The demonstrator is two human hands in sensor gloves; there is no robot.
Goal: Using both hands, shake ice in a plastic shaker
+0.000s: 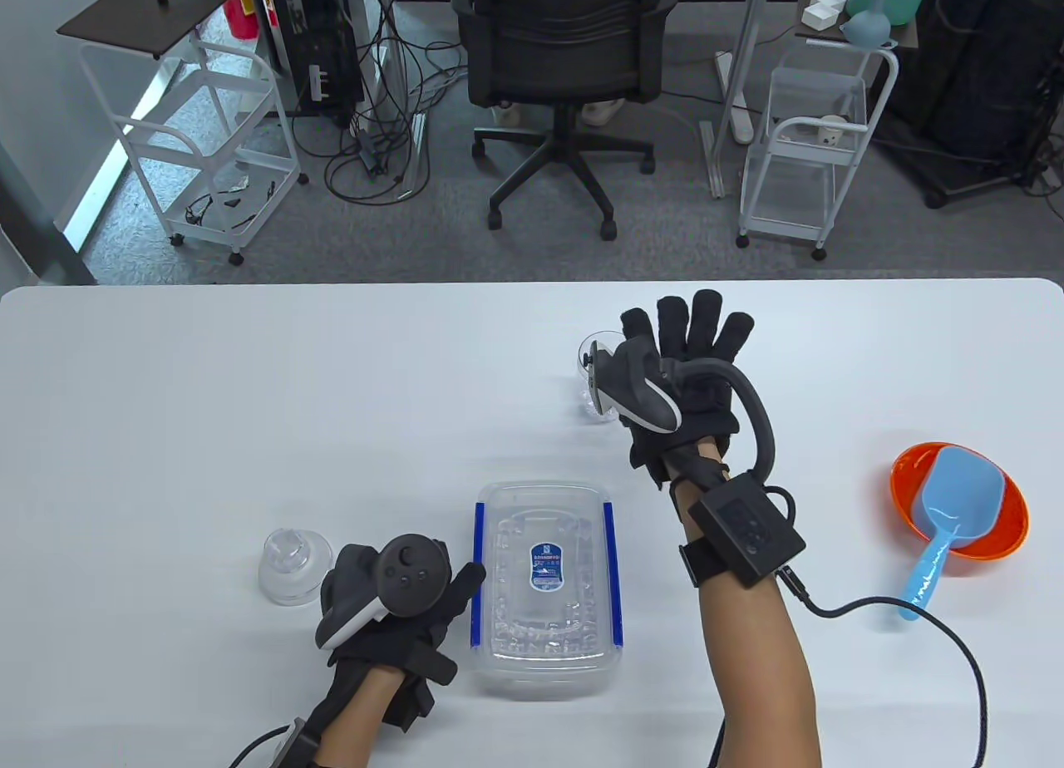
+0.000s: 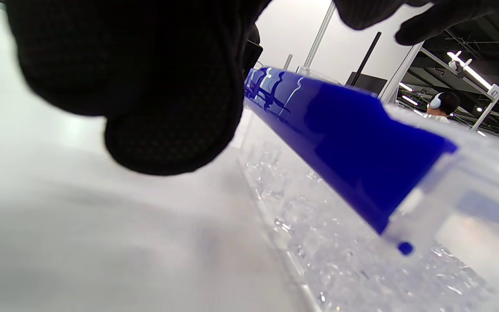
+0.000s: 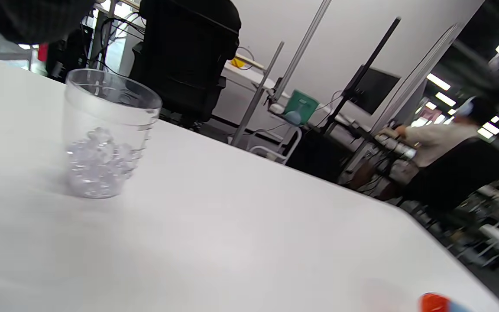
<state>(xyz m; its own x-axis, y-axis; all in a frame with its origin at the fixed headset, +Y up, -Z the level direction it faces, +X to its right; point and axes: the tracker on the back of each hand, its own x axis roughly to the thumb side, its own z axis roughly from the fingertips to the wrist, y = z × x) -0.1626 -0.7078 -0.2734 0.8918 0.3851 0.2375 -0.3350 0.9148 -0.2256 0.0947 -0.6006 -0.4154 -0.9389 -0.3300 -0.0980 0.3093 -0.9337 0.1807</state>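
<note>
The clear plastic shaker cup (image 1: 588,398) (image 3: 106,134) stands upright and uncovered past the table's middle, with a little ice in its bottom. My right hand (image 1: 690,336) hovers just right of it, fingers straight and spread, holding nothing. The shaker's clear domed lid (image 1: 291,567) sits at the near left. My left hand (image 1: 416,581) lies between the lid and the closed clear ice box (image 1: 544,635) (image 2: 470,182). Its thumb (image 1: 467,578) reaches the box's left blue latch (image 1: 479,577) (image 2: 340,143), and the hand grips nothing.
An orange bowl (image 1: 1010,519) with a light blue scoop (image 1: 956,494) in it stands at the right edge. A cable runs from my right wrist across the near right of the table. Beyond the far edge are an office chair and white carts.
</note>
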